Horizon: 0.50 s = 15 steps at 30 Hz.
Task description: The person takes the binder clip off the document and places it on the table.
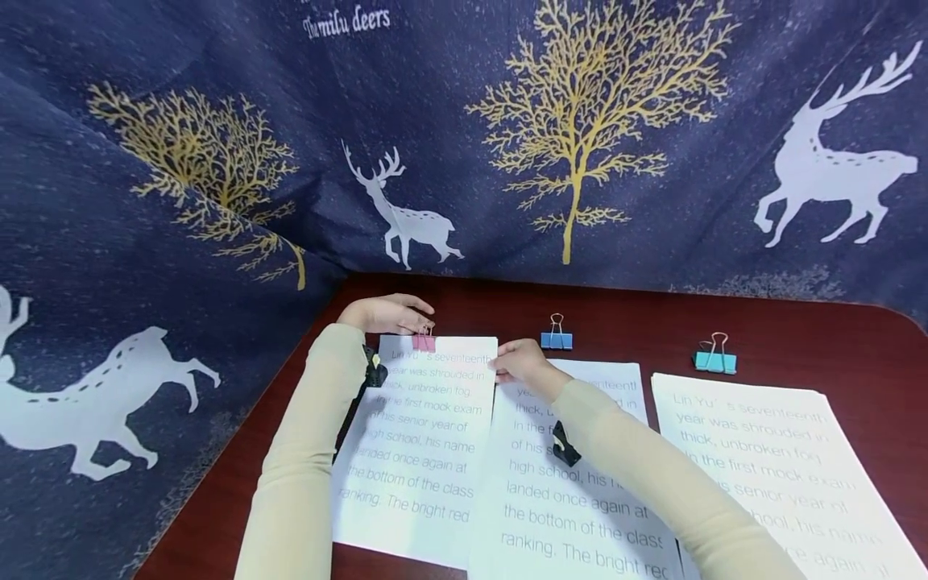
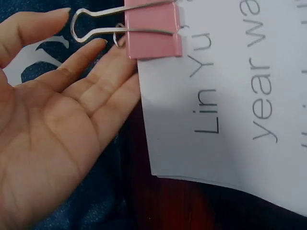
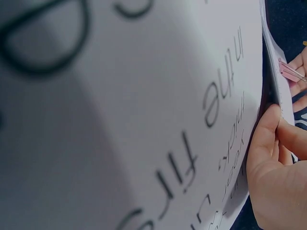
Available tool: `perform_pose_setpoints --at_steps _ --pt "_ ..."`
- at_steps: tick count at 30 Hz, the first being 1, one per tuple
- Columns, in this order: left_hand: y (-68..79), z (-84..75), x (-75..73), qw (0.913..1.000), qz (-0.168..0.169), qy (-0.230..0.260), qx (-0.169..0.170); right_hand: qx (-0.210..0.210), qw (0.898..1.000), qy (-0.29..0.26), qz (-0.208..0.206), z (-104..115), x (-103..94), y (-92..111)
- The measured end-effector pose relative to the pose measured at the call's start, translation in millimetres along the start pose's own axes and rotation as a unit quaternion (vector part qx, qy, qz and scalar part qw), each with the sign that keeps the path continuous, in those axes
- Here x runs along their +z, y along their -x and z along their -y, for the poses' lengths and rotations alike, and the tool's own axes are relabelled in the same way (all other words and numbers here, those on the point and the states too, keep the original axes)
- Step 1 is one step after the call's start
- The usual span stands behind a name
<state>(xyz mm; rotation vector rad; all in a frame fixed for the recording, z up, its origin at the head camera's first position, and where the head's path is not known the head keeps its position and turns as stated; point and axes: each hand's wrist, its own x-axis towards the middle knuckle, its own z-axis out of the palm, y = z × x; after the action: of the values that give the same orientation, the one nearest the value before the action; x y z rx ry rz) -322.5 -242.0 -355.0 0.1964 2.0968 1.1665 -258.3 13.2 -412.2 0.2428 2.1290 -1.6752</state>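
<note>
A pink binder clip (image 1: 424,343) bites the top edge of the left stack of printed paper (image 1: 416,439). My left hand (image 1: 387,314) is at that edge. In the left wrist view its fingers (image 2: 108,88) extend behind the clip and the paper edge, while the thumb stands apart from the clip's wire handles. My right hand (image 1: 520,360) pinches the right edge of the same stack near its top, thumb against fingers, as the right wrist view (image 3: 280,167) also shows. Its forearm crosses over the middle paper stack (image 1: 573,491).
Behind the middle stack stands a blue binder clip (image 1: 557,340). A teal binder clip (image 1: 715,362) sits behind the right paper stack (image 1: 768,459). The dark red table (image 1: 623,310) meets a navy cloth (image 1: 464,145) with deer and trees at the back and left.
</note>
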Motion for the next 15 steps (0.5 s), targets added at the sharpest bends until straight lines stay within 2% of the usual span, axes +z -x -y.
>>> perform_pose_setpoints --at_steps 8,15 --pt "-2.2 11.7 -1.1 0.9989 0.012 0.043 0.015 -0.002 1.000 0.002 0.005 -8.3 -3.0 -0.2" --pt "-3.4 14.3 -2.8 0.9990 -0.013 0.036 0.022 -0.017 1.000 0.003 0.015 -4.3 -4.4 3.6"
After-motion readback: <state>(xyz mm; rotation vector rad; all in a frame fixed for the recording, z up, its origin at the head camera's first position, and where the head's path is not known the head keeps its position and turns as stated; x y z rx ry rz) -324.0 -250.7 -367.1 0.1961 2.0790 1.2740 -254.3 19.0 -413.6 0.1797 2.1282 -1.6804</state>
